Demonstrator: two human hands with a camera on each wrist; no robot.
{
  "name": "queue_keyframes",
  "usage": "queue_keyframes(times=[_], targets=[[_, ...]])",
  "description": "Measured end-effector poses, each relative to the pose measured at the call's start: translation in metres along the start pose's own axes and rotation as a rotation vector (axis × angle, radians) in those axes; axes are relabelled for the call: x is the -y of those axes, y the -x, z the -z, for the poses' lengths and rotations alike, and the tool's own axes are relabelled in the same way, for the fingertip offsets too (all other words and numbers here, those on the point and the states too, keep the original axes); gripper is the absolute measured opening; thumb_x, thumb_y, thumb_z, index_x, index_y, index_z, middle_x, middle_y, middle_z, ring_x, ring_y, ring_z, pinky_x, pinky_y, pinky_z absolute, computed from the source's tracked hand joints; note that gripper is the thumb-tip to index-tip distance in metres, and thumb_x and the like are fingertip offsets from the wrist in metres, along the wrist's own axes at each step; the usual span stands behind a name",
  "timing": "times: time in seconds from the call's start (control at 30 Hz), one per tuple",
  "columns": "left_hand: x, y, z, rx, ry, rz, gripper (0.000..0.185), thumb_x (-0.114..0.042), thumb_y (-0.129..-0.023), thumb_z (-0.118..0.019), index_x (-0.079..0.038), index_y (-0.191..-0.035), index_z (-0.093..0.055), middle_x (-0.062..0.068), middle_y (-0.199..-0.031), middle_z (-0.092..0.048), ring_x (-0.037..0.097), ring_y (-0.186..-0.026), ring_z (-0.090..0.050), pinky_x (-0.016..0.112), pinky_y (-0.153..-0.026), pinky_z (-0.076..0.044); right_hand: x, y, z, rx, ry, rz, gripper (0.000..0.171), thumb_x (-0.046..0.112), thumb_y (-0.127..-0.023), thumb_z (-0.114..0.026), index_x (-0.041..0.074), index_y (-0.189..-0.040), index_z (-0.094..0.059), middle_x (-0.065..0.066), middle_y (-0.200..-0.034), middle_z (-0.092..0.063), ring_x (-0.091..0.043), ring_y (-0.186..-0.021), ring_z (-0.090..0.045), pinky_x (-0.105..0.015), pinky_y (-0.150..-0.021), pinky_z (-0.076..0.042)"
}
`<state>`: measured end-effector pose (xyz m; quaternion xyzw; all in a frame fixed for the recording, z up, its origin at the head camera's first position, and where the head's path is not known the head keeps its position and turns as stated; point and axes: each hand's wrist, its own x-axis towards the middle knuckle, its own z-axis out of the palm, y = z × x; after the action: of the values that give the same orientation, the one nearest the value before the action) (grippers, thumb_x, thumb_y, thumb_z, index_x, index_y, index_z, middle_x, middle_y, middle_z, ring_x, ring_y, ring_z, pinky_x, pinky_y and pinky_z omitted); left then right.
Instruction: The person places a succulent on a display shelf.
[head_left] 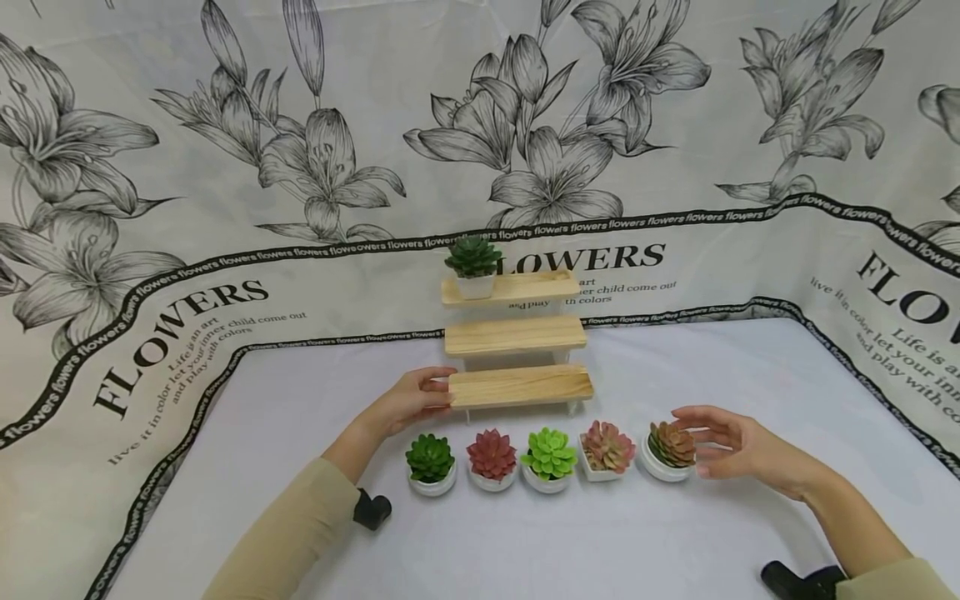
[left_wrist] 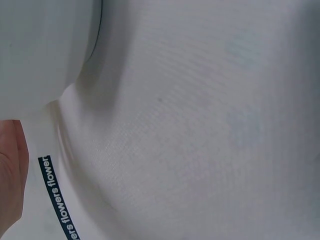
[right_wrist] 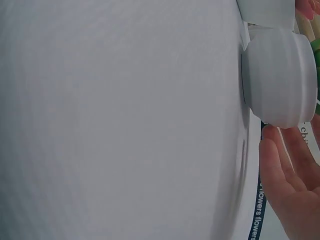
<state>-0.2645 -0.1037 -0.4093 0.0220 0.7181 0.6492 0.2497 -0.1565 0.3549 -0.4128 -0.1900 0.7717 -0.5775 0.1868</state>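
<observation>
My right hand [head_left: 738, 450] hangs spread beside the brown succulent [head_left: 671, 443] (light, I'd guess, leaves delicate), best gripped by its smooth white pot [right_wrist: 280, 77], left hand [head_left: 412, 398] flat against the shelf [head_left: 520, 386].

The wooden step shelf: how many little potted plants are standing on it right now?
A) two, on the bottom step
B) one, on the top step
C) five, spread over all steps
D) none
B: only one green succulent stands on the wooden step shelf, at the left end of the top step; the other five pots sit in a row on the table.
</observation>
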Motion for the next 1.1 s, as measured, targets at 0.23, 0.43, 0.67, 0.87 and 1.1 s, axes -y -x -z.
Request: queue_keyframes(times=[0.23,0.43,0.67,0.87,1.1], targets=[[-0.001,-0.001,0.0,0.002,0.005,0.001,0.05,0.004,-0.09,-0.056,-0.002,-0.137,-0.043,0.016,-0.112,-0.052,0.018,-0.089,-0.057,0.032,-0.085,-0.054,-0.004,-0.004,-0.002,0.034,0.013,0.028,0.065,-0.007,-0.08,-0.065,-0.008,-0.137,-0.032,0.015,-0.126,-0.05,-0.005,-0.107,-0.052,-0.018,-0.09,-0.047],[-0.001,-0.001,0.002,-0.004,0.013,0.0,0.05,0.003,-0.089,-0.057,-0.003,-0.137,-0.043,0.017,-0.113,-0.053,0.018,-0.089,-0.058,0.032,-0.085,-0.054,0.0,-0.01,-0.006,0.023,0.056,-0.024,0.066,-0.001,-0.079,-0.069,-0.005,-0.136,-0.036,0.013,-0.122,-0.052,-0.004,-0.105,-0.051,-0.016,-0.087,-0.046],[0.004,-0.001,0.001,0.012,0.024,-0.015,0.052,0.004,-0.089,-0.057,0.001,-0.138,-0.041,0.016,-0.112,-0.052,0.018,-0.088,-0.058,0.035,-0.088,-0.052,-0.004,-0.014,-0.008,0.022,0.061,-0.06,0.065,0.001,-0.077,-0.072,-0.006,-0.133,-0.04,0.009,-0.119,-0.055,-0.004,-0.104,-0.052,-0.018,-0.084,-0.048],[0.004,-0.002,0.0,-0.016,0.011,-0.022,0.049,0.005,-0.088,-0.058,0.0,-0.135,-0.045,0.017,-0.114,-0.051,0.019,-0.092,-0.056,0.032,-0.087,-0.053,-0.003,-0.016,-0.007,0.034,0.063,-0.065,0.063,0.001,-0.076,-0.072,-0.007,-0.13,-0.041,0.008,-0.119,-0.056,-0.004,-0.104,-0.052,-0.018,-0.084,-0.047],[0.005,-0.003,0.0,-0.015,0.011,-0.027,0.049,0.005,-0.088,-0.058,-0.001,-0.136,-0.045,0.018,-0.116,-0.051,0.02,-0.094,-0.056,0.032,-0.088,-0.052,-0.003,-0.021,-0.006,0.014,0.068,-0.084,0.063,0.002,-0.075,-0.073,-0.006,-0.129,-0.042,0.008,-0.118,-0.056,-0.004,-0.103,-0.053,-0.018,-0.084,-0.048]])
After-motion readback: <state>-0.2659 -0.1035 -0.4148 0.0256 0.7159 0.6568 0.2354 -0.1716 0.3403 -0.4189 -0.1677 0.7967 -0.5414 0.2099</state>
